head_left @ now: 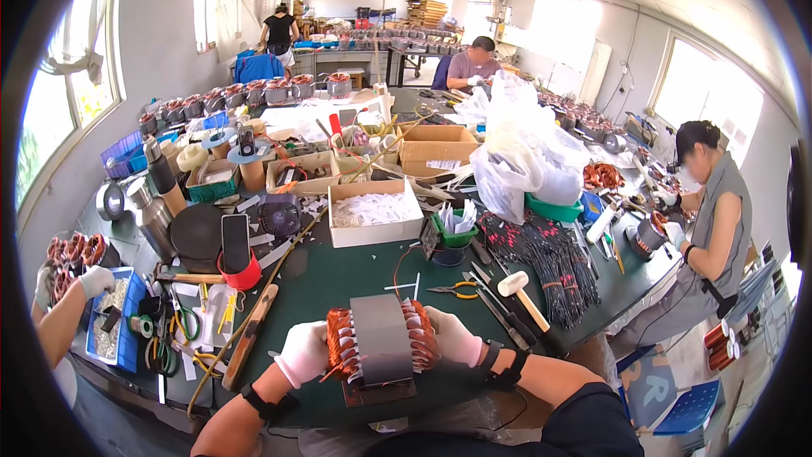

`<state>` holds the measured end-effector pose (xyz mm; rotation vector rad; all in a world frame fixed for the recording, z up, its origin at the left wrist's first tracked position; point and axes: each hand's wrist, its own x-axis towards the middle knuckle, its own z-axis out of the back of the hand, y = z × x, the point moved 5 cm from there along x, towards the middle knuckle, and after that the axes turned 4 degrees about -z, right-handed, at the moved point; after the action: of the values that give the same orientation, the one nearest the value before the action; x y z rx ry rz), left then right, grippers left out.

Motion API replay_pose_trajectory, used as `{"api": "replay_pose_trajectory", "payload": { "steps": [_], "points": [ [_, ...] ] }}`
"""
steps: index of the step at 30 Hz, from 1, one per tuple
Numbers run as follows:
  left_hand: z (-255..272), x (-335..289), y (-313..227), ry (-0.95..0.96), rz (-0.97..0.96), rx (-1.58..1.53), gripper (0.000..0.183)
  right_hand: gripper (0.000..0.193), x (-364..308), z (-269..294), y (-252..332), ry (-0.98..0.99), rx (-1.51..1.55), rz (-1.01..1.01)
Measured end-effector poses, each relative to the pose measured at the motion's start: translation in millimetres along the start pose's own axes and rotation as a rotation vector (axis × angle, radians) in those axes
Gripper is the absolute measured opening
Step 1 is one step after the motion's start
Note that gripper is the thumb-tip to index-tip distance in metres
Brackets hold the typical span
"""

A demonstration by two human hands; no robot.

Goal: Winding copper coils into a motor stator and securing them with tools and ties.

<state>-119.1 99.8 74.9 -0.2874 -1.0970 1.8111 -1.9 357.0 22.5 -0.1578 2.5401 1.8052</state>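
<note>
While both hands (381,347) clasp stator (381,344), axis lies left-right on table (338,275)

Stator (381,340) between both hands (mallet (522,296) right, open box (373,213) behind).

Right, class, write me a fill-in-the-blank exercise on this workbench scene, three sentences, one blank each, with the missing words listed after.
1. Both white-gloved hands, left hand and right hand, grip a grey metal motor stator with ____-coloured wire windings.
2. The white-headed mallet with wooden handle lies to the stator's ____.
3. The yellow-handled pliers lie on the dark ____ table mat.

Missing words: copper; right; green
</note>
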Motion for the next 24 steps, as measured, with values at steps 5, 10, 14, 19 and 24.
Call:
{"api": "replay_pose_trajectory", "payload": {
  "steps": [5, 10, 14, 19, 24],
  "points": [
    [7, -11, -16, -0.095, -0.136, 0.298, 0.022, 0.020, -1, -10, 28, 0.240, -0.841, 0.030],
    [-4, -12, -11, -0.057, -0.427, 0.298, 0.018, 0.019, 4, -12, 37, 0.382, -1.047, -0.067],
    [-5, -10, -17, -0.060, -0.411, 0.269, 0.019, 0.027, -1, 28, 9, 0.307, -0.677, -0.242],
    [1, -7, -4, -0.243, -0.298, 0.111, 0.024, 0.039, 0, -28, 67, 0.305, -0.665, -0.392],
    [-2, -7, 3, -0.287, -0.366, 0.028, 0.020, 0.031, -18, 3, 55, -0.197, -0.509, -0.728]
  ]
}}
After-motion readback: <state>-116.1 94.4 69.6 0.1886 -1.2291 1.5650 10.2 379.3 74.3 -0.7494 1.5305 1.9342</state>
